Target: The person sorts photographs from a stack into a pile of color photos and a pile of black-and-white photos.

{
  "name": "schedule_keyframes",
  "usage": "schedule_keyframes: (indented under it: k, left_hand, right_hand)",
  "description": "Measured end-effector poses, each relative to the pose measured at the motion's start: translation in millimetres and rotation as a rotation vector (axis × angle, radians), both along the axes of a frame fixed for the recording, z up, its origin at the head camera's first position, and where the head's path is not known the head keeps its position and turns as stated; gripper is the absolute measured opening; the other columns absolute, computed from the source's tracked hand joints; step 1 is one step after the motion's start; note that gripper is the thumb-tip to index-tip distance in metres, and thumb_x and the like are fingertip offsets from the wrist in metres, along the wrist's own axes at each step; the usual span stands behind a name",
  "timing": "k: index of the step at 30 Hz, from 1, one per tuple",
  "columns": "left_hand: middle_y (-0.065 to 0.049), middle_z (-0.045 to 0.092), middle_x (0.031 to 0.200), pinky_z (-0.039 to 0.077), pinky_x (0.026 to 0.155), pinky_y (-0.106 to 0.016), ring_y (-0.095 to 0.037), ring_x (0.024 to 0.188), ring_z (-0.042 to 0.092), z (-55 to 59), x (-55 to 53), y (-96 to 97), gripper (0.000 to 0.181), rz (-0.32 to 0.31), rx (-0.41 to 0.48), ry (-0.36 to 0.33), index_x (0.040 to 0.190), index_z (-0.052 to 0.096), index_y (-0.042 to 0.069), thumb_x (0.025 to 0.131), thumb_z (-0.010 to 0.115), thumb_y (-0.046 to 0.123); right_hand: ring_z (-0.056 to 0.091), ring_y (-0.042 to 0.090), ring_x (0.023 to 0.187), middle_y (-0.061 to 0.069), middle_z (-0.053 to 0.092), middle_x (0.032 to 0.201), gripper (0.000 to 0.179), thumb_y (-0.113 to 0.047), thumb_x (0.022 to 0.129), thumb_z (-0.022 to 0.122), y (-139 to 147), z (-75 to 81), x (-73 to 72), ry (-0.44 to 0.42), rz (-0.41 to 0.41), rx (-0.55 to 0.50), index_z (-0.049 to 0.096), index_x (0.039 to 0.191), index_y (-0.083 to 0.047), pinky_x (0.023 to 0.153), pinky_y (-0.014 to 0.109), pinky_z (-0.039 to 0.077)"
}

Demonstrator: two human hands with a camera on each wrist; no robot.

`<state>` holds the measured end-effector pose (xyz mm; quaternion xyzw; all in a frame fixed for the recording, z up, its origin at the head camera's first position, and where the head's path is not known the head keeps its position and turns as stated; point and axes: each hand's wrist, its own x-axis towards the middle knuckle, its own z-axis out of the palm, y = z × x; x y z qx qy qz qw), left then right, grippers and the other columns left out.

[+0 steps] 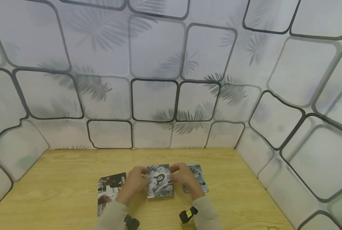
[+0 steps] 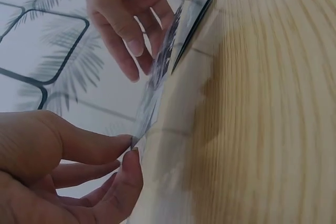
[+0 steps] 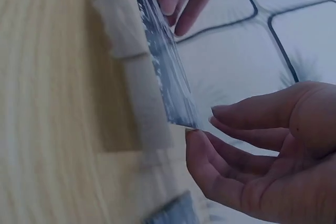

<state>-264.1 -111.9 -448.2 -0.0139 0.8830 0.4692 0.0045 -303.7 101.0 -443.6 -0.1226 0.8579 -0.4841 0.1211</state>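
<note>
A black-and-white photo print is held a little above the wooden table, its shadow falling on the wood. My left hand pinches its left edge between thumb and fingertip, as the left wrist view shows up close. At the opposite edge is my right hand. In the right wrist view one fingertip of that hand touches the print's corner from below, while the thumb stands apart from it. The print appears nearly edge-on there.
On the table, a second black-and-white print lies to the right, partly behind my right hand. A picture with dark and reddish parts lies to the left, partly covered by my left arm. Patterned walls enclose the table's back and sides.
</note>
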Motion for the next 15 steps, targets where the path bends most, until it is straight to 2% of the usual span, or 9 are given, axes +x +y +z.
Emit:
schedule_keyframes:
  k: [4, 7, 10, 15]
  left_hand:
    - [-0.022, 0.061, 0.116, 0.058, 0.068, -0.031, -0.026, 0.095, 0.064, 1.7, -6.8, 13.4, 0.043, -0.044, 0.076, 0.024, 0.120, 0.059, -0.006, 0.078, 0.070, -0.002]
    - [-0.024, 0.059, 0.119, 0.058, 0.067, -0.030, -0.028, 0.096, 0.064, 1.1, -12.0, 26.1, 0.043, -0.077, 0.109, 0.058, 0.120, 0.059, -0.007, 0.078, 0.068, -0.004]
    - [-0.025, 0.058, 0.121, 0.057, 0.064, -0.026, -0.029, 0.095, 0.064, -0.4, -17.2, 41.2, 0.042, -0.113, 0.104, 0.114, 0.118, 0.059, -0.009, 0.077, 0.067, -0.006]
    - [-0.026, 0.059, 0.120, 0.056, 0.061, -0.022, -0.029, 0.092, 0.065, -1.2, -26.2, 66.8, 0.041, -0.129, 0.083, 0.171, 0.114, 0.061, -0.012, 0.074, 0.066, -0.009]
  right_hand:
    - [0.066, 0.023, 0.083, 0.023, 0.056, 0.122, 0.040, -0.005, 0.087, 0.063, 20.2, 4.4, -7.5, 0.016, 0.025, -0.038, 0.056, 0.126, 0.001, 0.070, 0.039, 0.059]
    - [0.066, 0.023, 0.082, 0.024, 0.058, 0.120, 0.042, -0.003, 0.085, 0.064, 32.8, 8.5, -11.1, 0.046, -0.020, -0.028, 0.056, 0.126, 0.003, 0.068, 0.037, 0.059]
    - [0.067, 0.022, 0.081, 0.021, 0.063, 0.114, 0.042, -0.003, 0.083, 0.067, 42.2, 11.3, -13.1, 0.098, -0.102, 0.052, 0.058, 0.124, 0.002, 0.066, 0.035, 0.058]
    - [0.065, 0.027, 0.093, 0.013, 0.068, 0.106, 0.037, -0.006, 0.080, 0.070, 55.6, 10.6, -16.7, 0.191, -0.211, 0.254, 0.064, 0.116, -0.003, 0.074, 0.039, 0.056]
